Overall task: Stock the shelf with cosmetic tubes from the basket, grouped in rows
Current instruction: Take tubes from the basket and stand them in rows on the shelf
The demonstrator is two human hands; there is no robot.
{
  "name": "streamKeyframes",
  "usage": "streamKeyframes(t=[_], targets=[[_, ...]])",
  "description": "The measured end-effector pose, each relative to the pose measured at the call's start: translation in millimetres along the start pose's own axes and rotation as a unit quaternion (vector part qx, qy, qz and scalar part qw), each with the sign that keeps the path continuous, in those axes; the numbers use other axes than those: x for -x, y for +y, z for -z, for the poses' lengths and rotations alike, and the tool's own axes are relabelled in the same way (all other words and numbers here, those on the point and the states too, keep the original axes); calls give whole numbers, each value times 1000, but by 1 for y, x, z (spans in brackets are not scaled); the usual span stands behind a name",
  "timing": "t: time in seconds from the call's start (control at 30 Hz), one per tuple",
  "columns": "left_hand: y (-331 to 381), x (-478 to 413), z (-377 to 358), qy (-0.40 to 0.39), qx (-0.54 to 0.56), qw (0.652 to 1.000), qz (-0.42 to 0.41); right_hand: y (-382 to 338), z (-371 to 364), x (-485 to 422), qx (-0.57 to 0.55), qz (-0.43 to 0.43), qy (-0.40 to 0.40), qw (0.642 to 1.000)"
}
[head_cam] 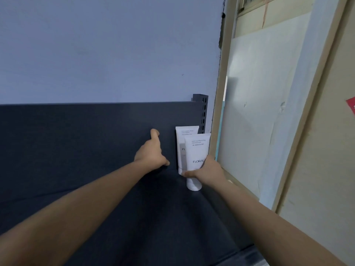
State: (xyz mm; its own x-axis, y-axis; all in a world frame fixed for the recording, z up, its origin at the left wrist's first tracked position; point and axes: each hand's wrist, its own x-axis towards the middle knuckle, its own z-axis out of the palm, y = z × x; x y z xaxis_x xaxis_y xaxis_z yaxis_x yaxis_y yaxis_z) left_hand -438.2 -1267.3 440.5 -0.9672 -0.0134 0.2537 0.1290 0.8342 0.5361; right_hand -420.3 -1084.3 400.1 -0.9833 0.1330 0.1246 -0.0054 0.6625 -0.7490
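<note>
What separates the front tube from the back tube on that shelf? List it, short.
The right hand grips the front tube; no hand grips the back tube. The front tube shows FLORAL and its cap; the back tube is half covered, showing only FL. The front tube stands nearer the viewer; the back tube nearer the back panel. Both are white and upright, crimped end up.

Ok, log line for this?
right hand grips front white plastic tube | left hand empty | second white tube behind | dark grey shelf, right end
</note>
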Motion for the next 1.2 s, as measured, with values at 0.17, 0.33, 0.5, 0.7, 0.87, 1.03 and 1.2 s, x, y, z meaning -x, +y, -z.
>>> streamKeyframes(t=[0.17,0.33,0.5,0.7,0.87,1.03,1.2], targets=[[-36,22,30,21,-53,998,-26,-3,-12,-15,15,-15,-3,1000],[-69,43,63,57,-91,994,-6,-10,-16,-10,17,-36,16,999],[-91,72,94,71,-165,984,7,-20,-18,15,7,-33,129,991],[-123,119,136,95,-284,954,27,-87,-35,83,212,203,183,938],[-165,168,188,115,-347,928,72,-175,-104,153,215,310,73,923],[-228,254,263,125,-405,893,150,-267,-189,231,184,420,-16,888],[-296,378,345,127,-462,838,259,-364,-266,342,143,528,-97,832]])
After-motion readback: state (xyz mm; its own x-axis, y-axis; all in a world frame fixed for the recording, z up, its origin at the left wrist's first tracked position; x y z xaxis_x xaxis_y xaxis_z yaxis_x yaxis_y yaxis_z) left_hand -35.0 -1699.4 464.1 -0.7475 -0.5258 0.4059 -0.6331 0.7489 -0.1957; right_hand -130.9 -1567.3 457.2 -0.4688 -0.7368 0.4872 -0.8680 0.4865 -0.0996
